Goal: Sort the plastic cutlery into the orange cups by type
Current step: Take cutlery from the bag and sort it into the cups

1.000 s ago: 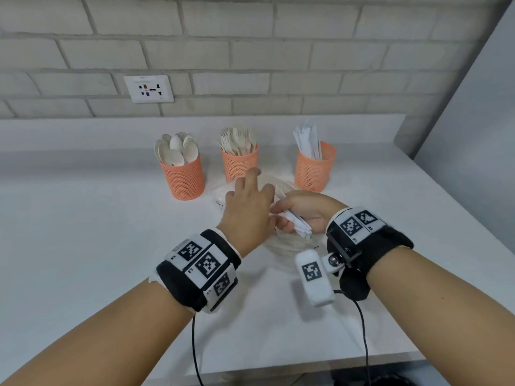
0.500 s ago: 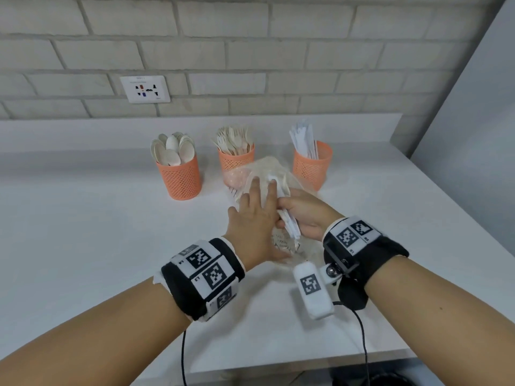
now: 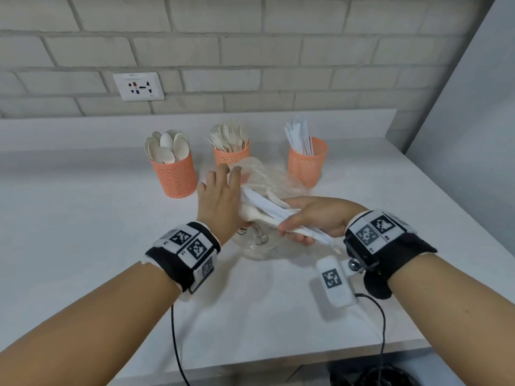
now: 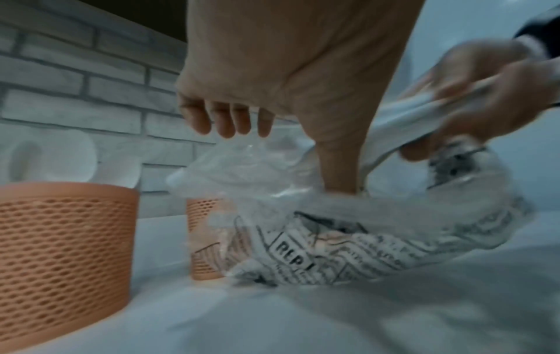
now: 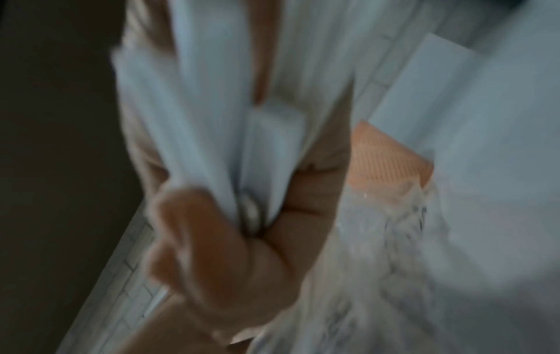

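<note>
Head view — white counter (image 3: pixel 83 218), brick wall (image 3: pixel 250 51)

Even soft light; blurred, dim wrist views.

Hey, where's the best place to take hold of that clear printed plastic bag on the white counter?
Likely the loose crumpled upper edge of the clear printed plastic bag, pinched from above on the left. It stands up free under the left hand, while the printed lower part lies flat.
</note>
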Available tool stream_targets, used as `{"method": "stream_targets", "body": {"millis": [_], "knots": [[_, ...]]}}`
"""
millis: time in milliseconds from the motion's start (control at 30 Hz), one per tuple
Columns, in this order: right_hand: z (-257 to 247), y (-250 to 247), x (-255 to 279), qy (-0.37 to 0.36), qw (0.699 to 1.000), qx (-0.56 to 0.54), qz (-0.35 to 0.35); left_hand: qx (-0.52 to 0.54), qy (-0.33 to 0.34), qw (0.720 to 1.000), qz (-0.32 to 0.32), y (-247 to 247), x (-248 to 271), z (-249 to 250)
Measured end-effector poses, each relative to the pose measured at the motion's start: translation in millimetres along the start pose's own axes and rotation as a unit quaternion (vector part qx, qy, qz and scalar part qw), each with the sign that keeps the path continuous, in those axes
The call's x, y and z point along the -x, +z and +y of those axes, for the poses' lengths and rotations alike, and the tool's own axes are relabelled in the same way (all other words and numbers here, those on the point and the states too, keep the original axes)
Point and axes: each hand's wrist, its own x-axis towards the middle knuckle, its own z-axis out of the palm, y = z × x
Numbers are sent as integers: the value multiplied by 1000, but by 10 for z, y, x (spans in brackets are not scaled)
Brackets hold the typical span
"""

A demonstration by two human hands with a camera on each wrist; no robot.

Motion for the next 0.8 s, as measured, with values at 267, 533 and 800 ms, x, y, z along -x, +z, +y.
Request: {"method": "stream_targets", "body": {"millis": [267, 533, 800], "knots": [[28, -263, 307, -55, 995, -26, -74, 196, 15, 972, -128, 243, -142, -400], [14, -19, -2, -177, 976, -52, 112, -16, 114, 926, -360, 356, -105, -229], [-266, 166, -129, -266, 945, -21, 190, 362, 34, 931, 41, -401, -72, -181]]}}
